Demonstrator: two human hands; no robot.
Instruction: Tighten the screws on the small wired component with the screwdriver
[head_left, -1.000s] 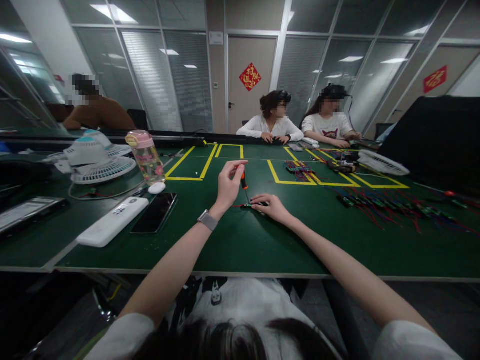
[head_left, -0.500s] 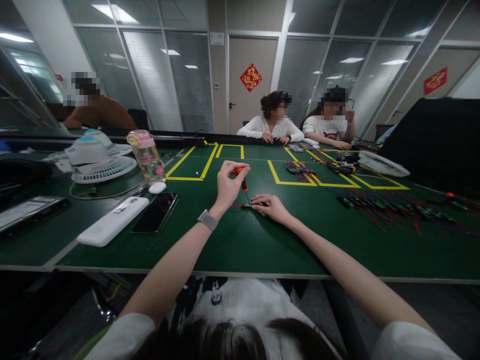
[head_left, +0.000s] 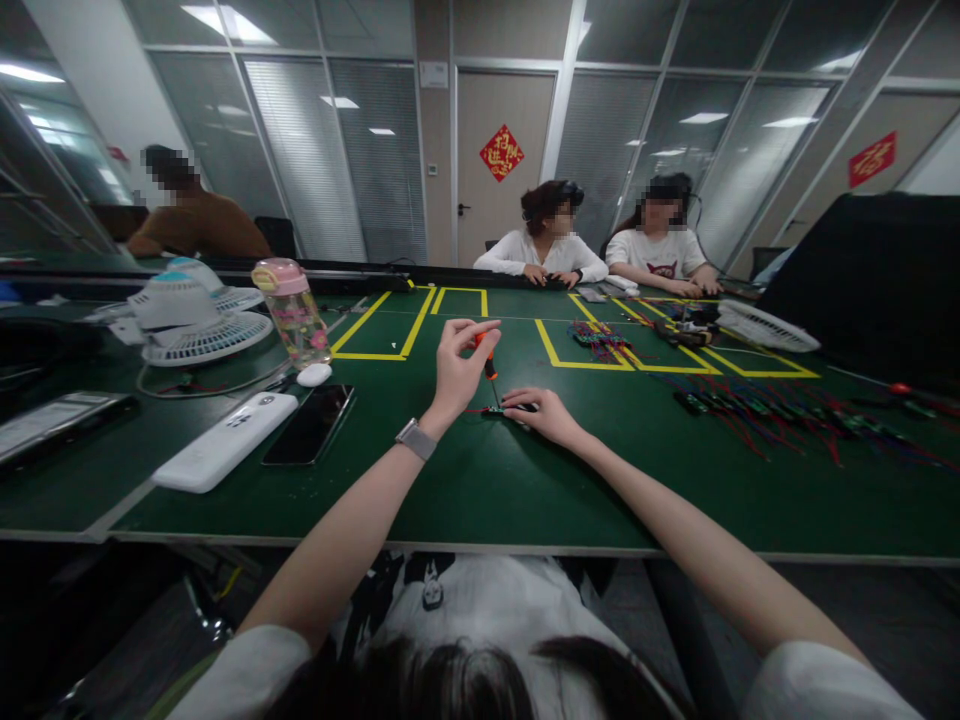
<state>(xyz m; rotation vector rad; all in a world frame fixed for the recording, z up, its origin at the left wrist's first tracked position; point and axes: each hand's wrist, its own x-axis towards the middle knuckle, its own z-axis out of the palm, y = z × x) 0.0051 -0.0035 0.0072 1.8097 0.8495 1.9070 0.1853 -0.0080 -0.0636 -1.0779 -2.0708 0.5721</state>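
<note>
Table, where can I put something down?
Bare green lies between the phone and the left hand holding the screwdriver, along the front edge below the wires, and inside the far yellow box. Crowded: fan and bottle at left, wires at right.

- white desk fan (head_left: 199, 325) and pink-capped bottle (head_left: 294, 312) at left on green table (head_left: 480, 490)
- dark phone (head_left: 309, 425) just beside white power bank (head_left: 225, 442)
- wired circuit boards (head_left: 787, 415) strewn at right
- three seated people (head_left: 544, 255) at far edge, red door ornament (head_left: 500, 152) behind
</note>
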